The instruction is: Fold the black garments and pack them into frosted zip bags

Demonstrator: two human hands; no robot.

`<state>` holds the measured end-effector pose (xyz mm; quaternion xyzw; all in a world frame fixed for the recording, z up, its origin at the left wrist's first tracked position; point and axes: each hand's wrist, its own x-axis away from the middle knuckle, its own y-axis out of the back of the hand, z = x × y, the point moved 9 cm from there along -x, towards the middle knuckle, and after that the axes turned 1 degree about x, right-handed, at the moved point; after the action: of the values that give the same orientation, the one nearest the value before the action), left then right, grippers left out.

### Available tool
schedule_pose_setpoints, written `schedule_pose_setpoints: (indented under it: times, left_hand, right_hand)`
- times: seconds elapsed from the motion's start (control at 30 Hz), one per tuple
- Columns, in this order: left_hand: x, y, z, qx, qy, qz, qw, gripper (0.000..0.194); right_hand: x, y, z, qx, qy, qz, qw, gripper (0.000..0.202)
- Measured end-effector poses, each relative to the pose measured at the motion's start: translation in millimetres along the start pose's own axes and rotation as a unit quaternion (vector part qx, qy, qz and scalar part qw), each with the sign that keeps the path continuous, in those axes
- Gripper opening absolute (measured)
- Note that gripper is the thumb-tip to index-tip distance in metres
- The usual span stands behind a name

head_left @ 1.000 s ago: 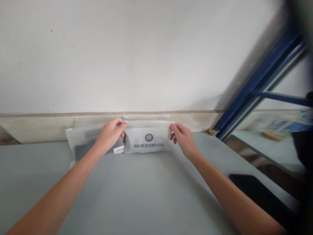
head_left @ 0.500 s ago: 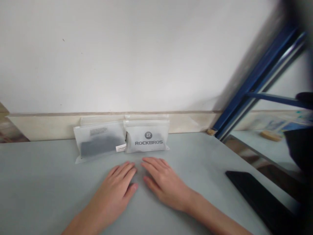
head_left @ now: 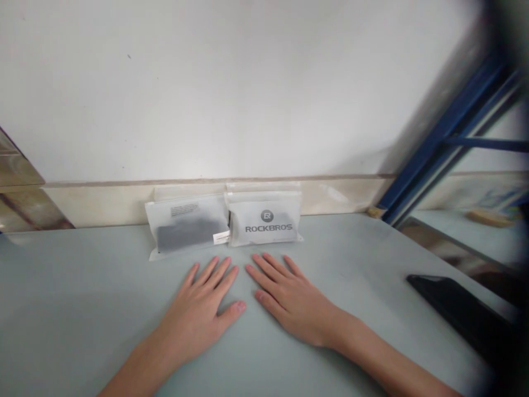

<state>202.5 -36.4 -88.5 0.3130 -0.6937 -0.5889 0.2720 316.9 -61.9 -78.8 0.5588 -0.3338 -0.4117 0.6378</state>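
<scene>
My left hand (head_left: 202, 309) lies palm down on the pale grey-green table (head_left: 82, 309), fingers spread and holding nothing. Likewise flat on the tabletop, my right hand (head_left: 293, 300) has its fingers apart. Just beyond the left fingertips leans a frosted zip pouch with dark contents (head_left: 192, 229), a small white label (head_left: 221, 237) at its lower right corner. Beside it, past my right fingertips, stands a frosted zip pouch printed ROCKBROS (head_left: 266, 220). Further pouch edges show behind both. Neither hand touches a pouch.
A white wall (head_left: 248, 99) with a beige tile strip (head_left: 103, 204) rises behind the pouches. On the right lie a black flat object (head_left: 458, 311), blurred at its near end, and a blue metal frame (head_left: 442, 132). Past the frame is another surface with a brownish item (head_left: 490, 218).
My fingers have spread out and flattened on the table. The whole view has shifted slightly, so the pouches appear further right and higher; they stand as before.
</scene>
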Motion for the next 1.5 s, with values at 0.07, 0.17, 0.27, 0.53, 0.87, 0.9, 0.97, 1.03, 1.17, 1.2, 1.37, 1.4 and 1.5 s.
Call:
schedule_pose_setpoints:
  times: [0.07, 0.17, 0.27, 0.53, 0.87, 0.9, 0.97, 1.03, 1.17, 1.2, 1.37, 1.4, 1.5]
  left_hand:
    - [0.3, 0.0, 0.6, 0.003, -0.002, -0.005, 1.000, 0.062]
    - [0.0, -0.6, -0.1, 0.006, -0.005, -0.004, 1.000, 0.062]
    - [0.0, -0.4, -0.2, 0.008, -0.002, 0.000, 1.000, 0.062]
    - [0.3, 0.6, -0.6, 0.001, 0.004, 0.007, 1.000, 0.061]
    - [0.0, -0.4, 0.1, 0.010, 0.000, 0.003, 1.000, 0.062]
    - [0.1, -0.2, 0.0, 0.010, 0.001, 0.004, 1.000, 0.062]
    - [0.2, 0.3, -0.5, 0.009, 0.003, 0.008, 1.000, 0.062]
    - [0.2, 0.7, -0.7, 0.010, 0.005, 0.010, 1.000, 0.062]
    - [0.0, 0.6, -0.1, 0.012, 0.006, 0.015, 1.000, 0.061]
    - [-0.1, 0.5, 0.1, 0.012, 0.007, 0.016, 1.000, 0.061]
    - [-0.2, 1.4, -0.6, 0.015, 0.006, 0.016, 1.000, 0.061]
    - [-0.2, 1.5, -0.9, 0.015, 0.006, 0.017, 1.000, 0.061]
    - [-0.3, 1.3, -1.0, 0.012, 0.010, 0.021, 1.000, 0.061]
  right_hand:
    - [0.6, 0.9, 0.1, 0.001, 0.003, -0.007, 1.000, 0.046]
    - [0.3, 0.1, -0.8, 0.008, 0.001, -0.009, 1.000, 0.046]
    - [-0.1, -0.9, -1.2, 0.009, 0.002, -0.010, 1.000, 0.046]
    - [1.1, -1.0, -1.9, 0.006, 0.000, -0.017, 1.000, 0.046]
    - [0.4, -2.2, -1.3, 0.012, 0.002, -0.014, 1.000, 0.046]
    - [0.6, -2.1, -1.4, 0.011, 0.002, -0.015, 1.000, 0.046]
    - [1.2, -2.2, -1.9, 0.013, 0.002, -0.014, 1.000, 0.046]
    - [1.7, -2.7, -2.1, 0.017, 0.001, -0.012, 1.000, 0.046]
    - [1.6, -4.0, -2.3, 0.023, 0.001, -0.005, 1.000, 0.047]
    - [1.4, -4.1, -2.3, 0.024, 0.001, -0.005, 1.000, 0.047]
    - [0.9, -3.7, -2.4, 0.020, 0.001, -0.008, 1.000, 0.046]
    - [0.9, -3.5, -2.4, 0.019, 0.001, -0.009, 1.000, 0.046]
    - [0.8, -3.1, -2.0, 0.019, -0.001, -0.007, 1.000, 0.046]
